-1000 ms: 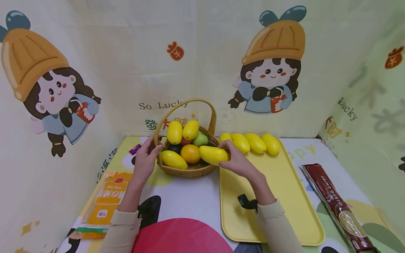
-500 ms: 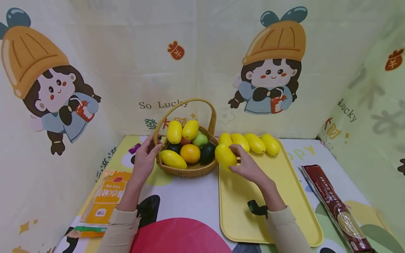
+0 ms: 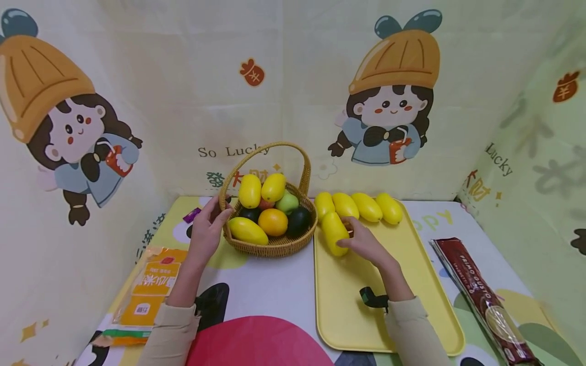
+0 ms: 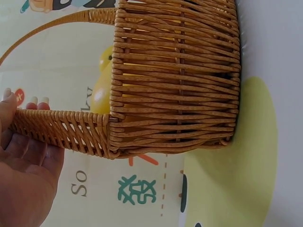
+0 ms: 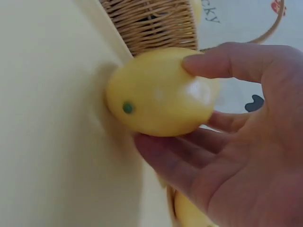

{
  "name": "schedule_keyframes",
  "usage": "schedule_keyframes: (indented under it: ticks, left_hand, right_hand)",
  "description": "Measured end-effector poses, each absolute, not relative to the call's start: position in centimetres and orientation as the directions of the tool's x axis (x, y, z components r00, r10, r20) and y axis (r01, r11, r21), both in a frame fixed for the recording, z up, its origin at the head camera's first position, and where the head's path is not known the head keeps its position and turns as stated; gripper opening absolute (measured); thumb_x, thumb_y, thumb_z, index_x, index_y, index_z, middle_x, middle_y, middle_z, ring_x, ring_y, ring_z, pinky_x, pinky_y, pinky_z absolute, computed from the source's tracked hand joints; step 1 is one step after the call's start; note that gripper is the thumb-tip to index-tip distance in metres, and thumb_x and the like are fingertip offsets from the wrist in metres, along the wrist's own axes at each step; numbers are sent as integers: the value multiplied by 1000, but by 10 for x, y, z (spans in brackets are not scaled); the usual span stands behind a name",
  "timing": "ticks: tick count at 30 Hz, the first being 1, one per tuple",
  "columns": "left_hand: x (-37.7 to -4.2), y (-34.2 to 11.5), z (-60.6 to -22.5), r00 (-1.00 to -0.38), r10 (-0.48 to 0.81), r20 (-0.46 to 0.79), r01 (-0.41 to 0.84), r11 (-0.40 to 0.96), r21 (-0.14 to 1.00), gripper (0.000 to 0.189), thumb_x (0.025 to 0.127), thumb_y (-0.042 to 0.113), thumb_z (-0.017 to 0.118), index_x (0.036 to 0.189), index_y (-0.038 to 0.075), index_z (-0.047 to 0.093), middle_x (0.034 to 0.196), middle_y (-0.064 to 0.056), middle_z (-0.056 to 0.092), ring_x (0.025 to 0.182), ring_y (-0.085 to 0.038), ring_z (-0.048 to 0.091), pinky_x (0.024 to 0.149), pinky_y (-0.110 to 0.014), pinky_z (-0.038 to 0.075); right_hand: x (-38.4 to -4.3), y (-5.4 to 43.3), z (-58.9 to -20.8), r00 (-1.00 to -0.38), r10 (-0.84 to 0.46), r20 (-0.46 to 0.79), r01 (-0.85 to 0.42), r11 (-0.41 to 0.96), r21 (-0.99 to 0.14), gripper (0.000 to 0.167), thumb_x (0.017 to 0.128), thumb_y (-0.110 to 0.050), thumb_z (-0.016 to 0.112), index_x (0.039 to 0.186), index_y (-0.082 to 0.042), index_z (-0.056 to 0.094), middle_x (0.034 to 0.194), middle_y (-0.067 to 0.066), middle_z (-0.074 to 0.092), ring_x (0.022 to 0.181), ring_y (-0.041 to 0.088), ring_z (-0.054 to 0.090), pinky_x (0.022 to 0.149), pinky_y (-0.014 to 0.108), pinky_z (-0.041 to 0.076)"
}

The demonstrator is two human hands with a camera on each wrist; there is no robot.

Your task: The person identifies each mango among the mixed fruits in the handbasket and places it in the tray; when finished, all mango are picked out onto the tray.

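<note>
My left hand (image 3: 205, 233) grips the side of the handle of a wicker basket (image 3: 279, 250); in the left wrist view the thumb and fingers lie on either side of the woven handle (image 4: 57, 126). The basket holds yellow mangoes (image 3: 247, 231), an orange (image 3: 273, 222), a green apple (image 3: 287, 202) and dark round fruit (image 3: 299, 221). My right hand (image 3: 366, 243) holds a yellow mango (image 5: 163, 92) between thumb and fingers, low over the left side of a yellow tray (image 3: 357, 325). Whether this mango touches the tray, I cannot tell. Several mangoes (image 3: 367, 207) lie in a row along the tray's far end.
An orange food packet (image 3: 148, 290) lies at the left, with a small purple wrapped item (image 3: 192, 215) behind it. A dark red spaghetti packet (image 3: 482, 300) lies right of the tray. Printed cloth walls (image 3: 293, 117) surround the table at the back and sides.
My right hand has carried the mango from the basket's right front to the tray and lowered it, turning it more lengthwise. My left hand has stayed on the basket handle.
</note>
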State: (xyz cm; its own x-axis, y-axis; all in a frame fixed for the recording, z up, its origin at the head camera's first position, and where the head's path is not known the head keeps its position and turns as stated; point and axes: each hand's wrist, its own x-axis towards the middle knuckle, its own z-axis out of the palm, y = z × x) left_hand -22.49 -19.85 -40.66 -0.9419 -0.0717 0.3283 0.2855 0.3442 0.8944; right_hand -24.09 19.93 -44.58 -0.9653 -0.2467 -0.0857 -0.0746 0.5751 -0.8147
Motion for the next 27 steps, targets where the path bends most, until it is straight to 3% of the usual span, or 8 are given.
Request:
schedule_keyframes:
  ticks: [10, 16, 23, 27]
  left_hand:
    - [-221, -196, -401, -947, -68, 314, 272, 351, 896, 44, 100, 40, 55, 141, 25, 51, 117, -5, 59, 112, -14, 57, 92, -10, 49]
    - [-219, -196, -400, -950, -60, 306, 268, 344, 900, 44, 102, 35, 54, 143, 22, 50, 117, -8, 58, 110, -18, 56, 90, -8, 48]
    - [-224, -198, -408, -942, -63, 330, 291, 341, 894, 43, 100, 39, 55, 141, 25, 51, 115, -6, 59, 111, -19, 57, 91, -10, 49]
    - [-225, -198, -408, -941, -67, 332, 291, 347, 892, 44, 100, 41, 55, 140, 26, 52, 115, -4, 59, 111, -16, 58, 92, -10, 49]
  right_hand:
    - [-238, 198, -443, -938, -280, -204, 9, 567, -824, 74, 88, -35, 70, 148, -9, 35, 136, 22, 50, 110, 29, 58, 94, 43, 53]
    - [-235, 194, -443, -938, -268, -218, 29, 568, -823, 73, 89, -36, 70, 146, -4, 37, 132, 24, 51, 97, 25, 60, 86, 41, 57]
    - [-234, 189, -442, -944, -230, -235, 52, 600, -798, 75, 90, -46, 68, 145, -4, 39, 123, 21, 58, 84, 24, 62, 80, 37, 56]
    - [-233, 190, -440, -954, -211, -214, 37, 625, -780, 78, 90, -52, 66, 147, -6, 39, 126, 21, 60, 93, 26, 64, 86, 40, 56]
